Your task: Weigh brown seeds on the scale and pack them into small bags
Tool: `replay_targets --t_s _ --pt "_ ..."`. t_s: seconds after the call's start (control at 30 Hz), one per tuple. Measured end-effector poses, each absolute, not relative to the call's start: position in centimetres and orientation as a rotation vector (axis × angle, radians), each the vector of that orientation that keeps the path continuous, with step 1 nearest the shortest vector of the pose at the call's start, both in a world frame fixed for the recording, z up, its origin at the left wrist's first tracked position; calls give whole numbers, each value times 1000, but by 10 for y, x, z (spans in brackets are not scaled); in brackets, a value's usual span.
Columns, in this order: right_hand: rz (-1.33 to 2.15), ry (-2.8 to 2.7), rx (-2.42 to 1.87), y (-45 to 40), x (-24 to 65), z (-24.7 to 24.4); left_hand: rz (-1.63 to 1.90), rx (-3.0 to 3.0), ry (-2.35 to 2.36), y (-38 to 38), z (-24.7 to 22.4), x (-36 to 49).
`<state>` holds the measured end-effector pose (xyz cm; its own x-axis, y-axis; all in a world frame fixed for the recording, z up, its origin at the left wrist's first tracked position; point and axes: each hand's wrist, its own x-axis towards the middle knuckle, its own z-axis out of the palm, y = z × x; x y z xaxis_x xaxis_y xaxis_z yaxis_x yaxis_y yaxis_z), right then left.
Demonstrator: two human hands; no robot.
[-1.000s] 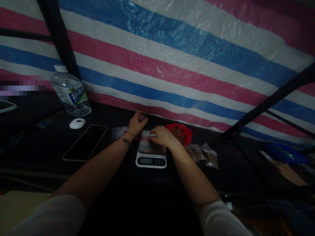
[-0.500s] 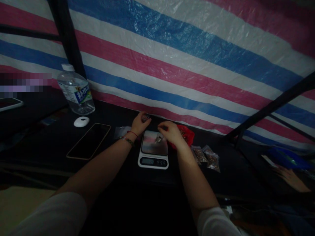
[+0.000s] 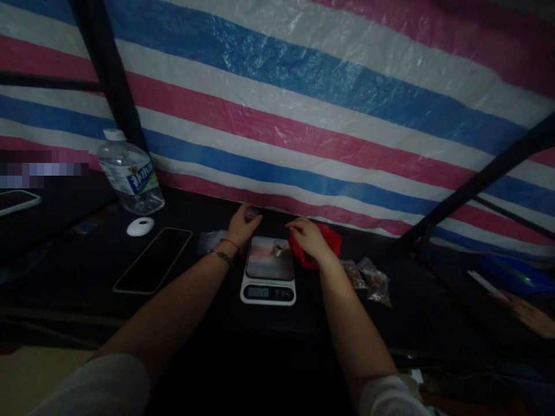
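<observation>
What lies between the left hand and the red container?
In the head view: the digital scale, bearing a small hollow cylinder, and part of the right hand, which overlaps the red container.

Sleeves (image 3: 97, 384) are pale; the left wrist (image 3: 227, 249) wears red cord (image 3: 230, 242) and beads (image 3: 222, 256).

On the bottle (image 3: 131, 199), the blue label (image 3: 142, 178) read 补水 in white Chinese characters; my scale's (image 3: 264, 266) display (image 3: 257, 293) was too small to read.

One scale (image 3: 267, 293), one bottle (image 3: 134, 180)
</observation>
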<state>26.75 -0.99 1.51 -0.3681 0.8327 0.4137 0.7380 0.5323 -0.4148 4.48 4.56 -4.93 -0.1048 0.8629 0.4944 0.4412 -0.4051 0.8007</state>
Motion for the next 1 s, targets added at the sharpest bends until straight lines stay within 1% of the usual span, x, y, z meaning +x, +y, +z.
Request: replay_targets --t_s 0.17,0.27,0.37,0.53,0.6,0.67,0.77,0.83,0.9,1.0 --pt "104 -2646 -1378 26 250 24 1530 1798 1428 46 -49 45" --pt "86 -2847 -1615 39 232 21 1530 1798 1434 46 -50 45" --pt "99 -2882 -1760 47 217 12 1521 1815 1412 46 -50 45" --pt "108 -2855 -1819 52 210 7 1514 1813 1424 45 -49 45" --pt "90 -2836 -1790 49 216 13 1516 1809 1423 45 -48 45" --pt "103 -2750 -1675 40 226 22 1522 1806 1419 44 -48 45" --pt "256 -2467 -1422 17 243 31 1516 1798 1412 44 -48 46" --pt "373 -2328 -1334 -2 250 33 1505 1793 1418 44 -49 46" --pt "432 -2304 -1298 -19 252 32 1492 1796 1436 43 -48 47" --pt "430 -2376 -1223 -32 254 28 1488 1795 1452 42 -47 47"
